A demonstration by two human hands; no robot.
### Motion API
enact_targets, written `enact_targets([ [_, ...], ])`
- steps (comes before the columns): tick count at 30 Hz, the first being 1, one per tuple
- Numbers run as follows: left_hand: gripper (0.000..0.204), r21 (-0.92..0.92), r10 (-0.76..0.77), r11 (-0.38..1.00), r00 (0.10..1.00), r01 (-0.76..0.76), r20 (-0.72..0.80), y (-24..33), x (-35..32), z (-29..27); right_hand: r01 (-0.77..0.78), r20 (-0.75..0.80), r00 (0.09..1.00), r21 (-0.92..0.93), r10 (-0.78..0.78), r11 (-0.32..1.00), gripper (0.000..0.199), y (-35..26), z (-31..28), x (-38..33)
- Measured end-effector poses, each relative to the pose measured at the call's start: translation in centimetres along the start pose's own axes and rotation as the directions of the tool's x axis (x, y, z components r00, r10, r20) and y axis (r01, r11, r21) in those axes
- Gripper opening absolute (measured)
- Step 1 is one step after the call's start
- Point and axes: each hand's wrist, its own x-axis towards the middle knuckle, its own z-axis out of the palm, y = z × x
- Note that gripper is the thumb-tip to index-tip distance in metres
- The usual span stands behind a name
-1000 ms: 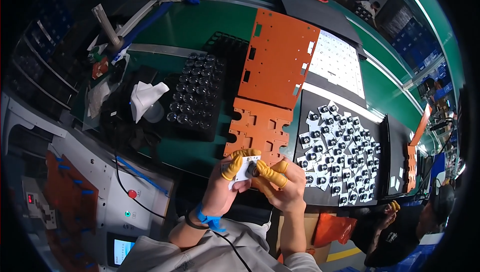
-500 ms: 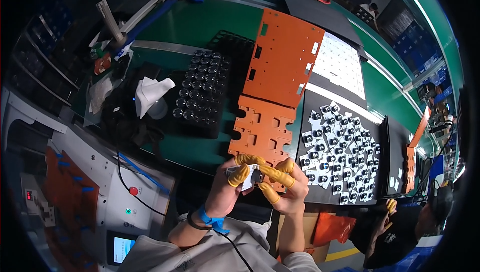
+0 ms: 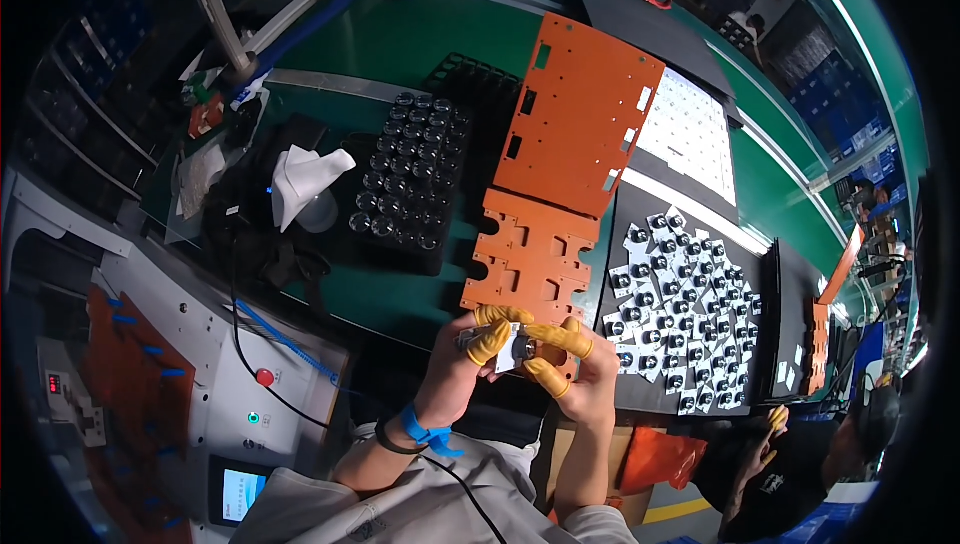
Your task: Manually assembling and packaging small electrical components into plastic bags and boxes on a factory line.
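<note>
My left hand point(image 3: 462, 359), in yellow finger cots, pinches a small white circuit board with a black round lens mount point(image 3: 519, 348) on its face. From the other side, my right hand point(image 3: 578, 364), also in yellow finger cots, closes thumb and fingers around the black mount. Both hands are over the near end of an orange fixture plate with cutouts point(image 3: 530, 262). A blue wrist strap point(image 3: 428, 434) with a black cord circles my left wrist.
Many similar lens boards point(image 3: 680, 304) lie on a black mat to the right. A black tray of clear round lenses point(image 3: 410, 169) stands left of the orange lid point(image 3: 580, 114). Further left are a white cloth point(image 3: 308, 184) and a machine panel with a red button point(image 3: 265, 377). Another person point(image 3: 800, 464) sits at right.
My right fingers have drawn closer around the black mount, and the board has turned slightly in my left hand. The whole view has shifted a little.
</note>
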Motion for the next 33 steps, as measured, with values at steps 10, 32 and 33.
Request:
enact_targets([
  [10, 0.029, -0.009, 0.005, 1.0, 1.0, -0.005, -0.019, -0.5, 0.3, 0.1, 0.008, -0.061, 0.998, -0.038, -0.01, 0.999, 0.035, 0.1, 0.2, -0.2],
  [32, 0.039, -0.539, -0.397, 0.63, 0.829, 0.558, 0.395, -2.6, 0.1, 0.2, 0.31, -0.195, 0.855, -0.551, -0.481, 0.775, 0.04, 0.2, -0.2, -1.3],
  [33, 0.038, -0.513, -0.462, 0.658, 0.834, 0.551, 0.303, -2.1, 0.0, 0.8, 0.321, -0.222, 0.826, -0.571, -0.518, 0.756, 0.04, 0.4, -0.1, -1.5],
])
